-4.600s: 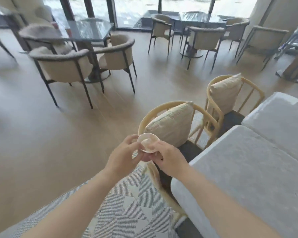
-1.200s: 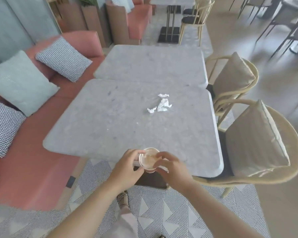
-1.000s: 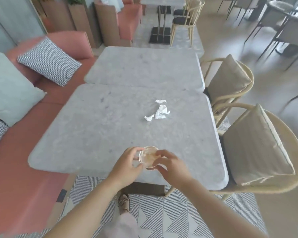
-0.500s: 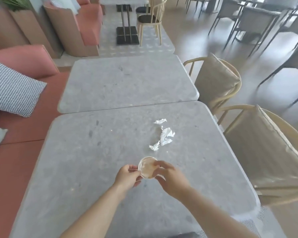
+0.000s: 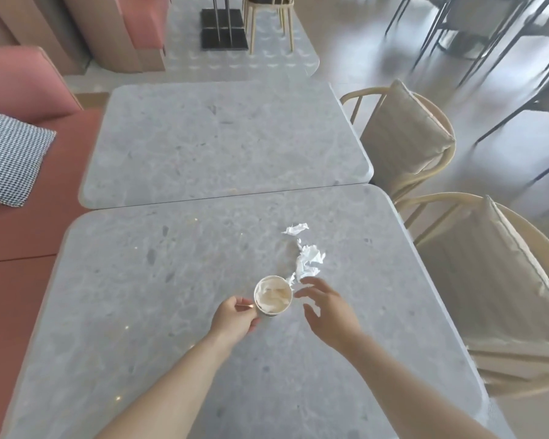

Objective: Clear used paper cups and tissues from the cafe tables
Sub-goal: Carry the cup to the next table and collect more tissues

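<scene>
1. Grey stone surface (image 5: pixel 140 296) lies under both my hands.
2. My left hand (image 5: pixel 235 321) grips the paper cup (image 5: pixel 273 296) by its side, upright, something pale crumpled inside.
3. My right hand (image 5: pixel 327 315) hovers beside the cup, fingers spread and holding nothing.
4. Crumpled white tissues (image 5: pixel 309 264) lie just beyond my right fingertips.

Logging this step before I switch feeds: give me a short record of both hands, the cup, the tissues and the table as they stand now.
left hand: grips the paper cup by its side
right hand: off the cup, fingers spread, reaching toward the tissues
paper cup: upright, something pale and crumpled inside; resting on the table or lifted, cannot tell
tissues: crumpled pieces lying loose on the near table, just beyond the right hand
left to clear: the tissues, not yet picked up
</scene>
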The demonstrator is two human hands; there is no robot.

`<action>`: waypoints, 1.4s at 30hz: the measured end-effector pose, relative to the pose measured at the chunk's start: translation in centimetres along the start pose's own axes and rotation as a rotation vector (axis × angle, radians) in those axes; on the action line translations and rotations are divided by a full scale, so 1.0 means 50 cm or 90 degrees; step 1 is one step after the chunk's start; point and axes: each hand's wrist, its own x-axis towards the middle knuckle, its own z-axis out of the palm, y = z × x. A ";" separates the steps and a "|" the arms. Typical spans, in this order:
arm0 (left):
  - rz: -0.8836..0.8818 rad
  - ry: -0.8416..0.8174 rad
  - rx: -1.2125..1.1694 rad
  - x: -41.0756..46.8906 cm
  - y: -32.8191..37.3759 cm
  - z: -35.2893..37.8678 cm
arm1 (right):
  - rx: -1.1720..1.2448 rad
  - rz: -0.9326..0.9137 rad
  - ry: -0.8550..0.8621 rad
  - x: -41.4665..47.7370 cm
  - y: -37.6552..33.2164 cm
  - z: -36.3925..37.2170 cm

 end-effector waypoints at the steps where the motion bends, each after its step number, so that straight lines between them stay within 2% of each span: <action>1: -0.007 -0.012 0.003 0.006 0.000 -0.001 | 0.009 0.002 0.005 0.009 0.003 -0.003; 4: -0.001 -0.025 0.050 0.021 0.009 -0.007 | 0.015 0.003 0.012 0.034 0.017 -0.014; 10: 0.174 0.046 0.333 0.088 0.064 -0.040 | 0.005 0.014 -0.002 0.110 0.043 -0.037; 17: 0.322 -0.054 0.656 0.168 0.131 -0.029 | -0.028 0.021 -0.016 0.229 0.059 -0.036; 20: 0.320 -0.044 0.791 0.201 0.132 -0.016 | -0.051 0.018 -0.016 0.280 0.070 -0.033; 24: 0.237 -0.071 0.905 0.223 0.104 -0.007 | -0.095 0.010 -0.063 0.333 0.089 -0.033; 29: 0.241 -0.043 0.907 0.225 0.070 0.003 | -0.173 0.012 -0.176 0.353 0.121 -0.024; 33: 0.256 -0.032 0.895 0.225 0.071 0.001 | -0.156 0.011 -0.155 0.339 0.138 -0.006; 37: 0.248 -0.048 0.857 0.215 0.082 -0.001 | -0.096 0.070 -0.163 0.317 0.135 0.006; 39: 0.254 -0.058 0.786 0.203 0.094 -0.002 | -0.090 0.077 -0.167 0.303 0.128 0.004; 42: 0.291 -0.024 0.576 0.173 0.116 0.001 | -0.052 0.052 -0.126 0.281 0.099 -0.013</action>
